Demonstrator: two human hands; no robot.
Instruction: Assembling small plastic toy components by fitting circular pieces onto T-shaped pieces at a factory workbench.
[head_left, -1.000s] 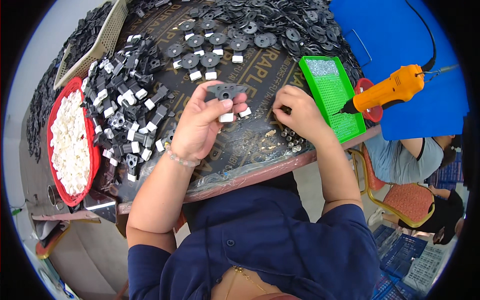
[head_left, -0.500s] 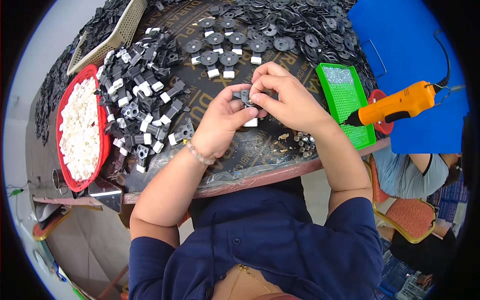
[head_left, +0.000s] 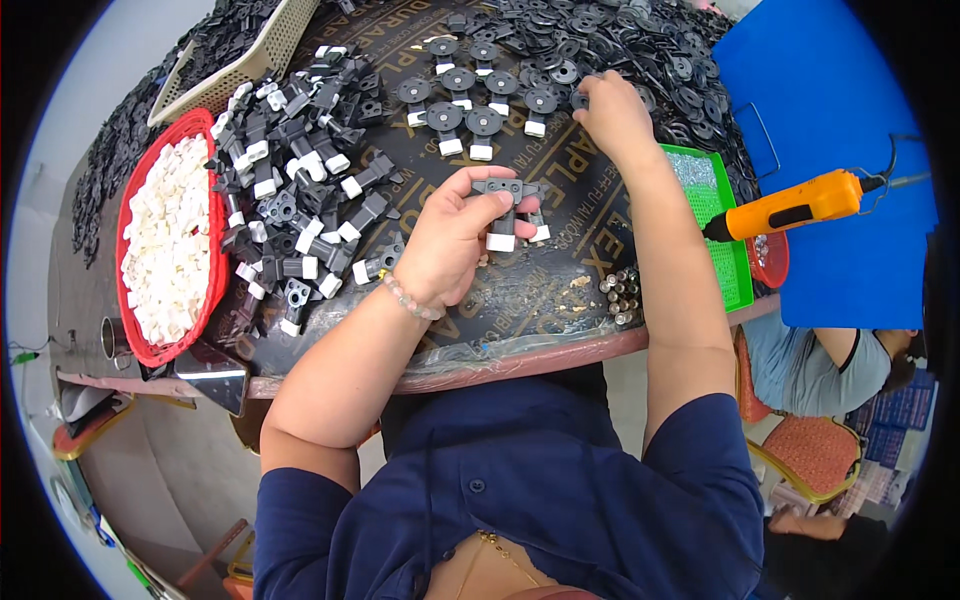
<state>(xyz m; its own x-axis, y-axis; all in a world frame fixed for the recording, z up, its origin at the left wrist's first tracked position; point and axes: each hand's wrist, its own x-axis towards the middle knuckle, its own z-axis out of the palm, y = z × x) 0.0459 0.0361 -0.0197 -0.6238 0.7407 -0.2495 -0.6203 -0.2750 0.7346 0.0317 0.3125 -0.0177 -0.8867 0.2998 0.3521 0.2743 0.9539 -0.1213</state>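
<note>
Head view: left hand [head_left: 447, 240] pinches a black bracket [head_left: 506, 222] above the worktop [head_left: 555, 235], white end bodyward, probably to leave its holed face clear. Right hand [head_left: 612, 112] curls at the black discs [head_left: 690, 97]; grip can't be told. Forearm [head_left: 690, 245] overlaps the green tray [head_left: 738, 235], orange screwdriver [head_left: 800, 203] jutting in.

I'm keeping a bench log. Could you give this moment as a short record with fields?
Left hand: holding a black part with a white end
Right hand: at the black discs
Person's left: red basket of white pieces; heap of similar parts
Ahead: eight disc-topped parts
Person's right: green tray, orange power tool
</note>
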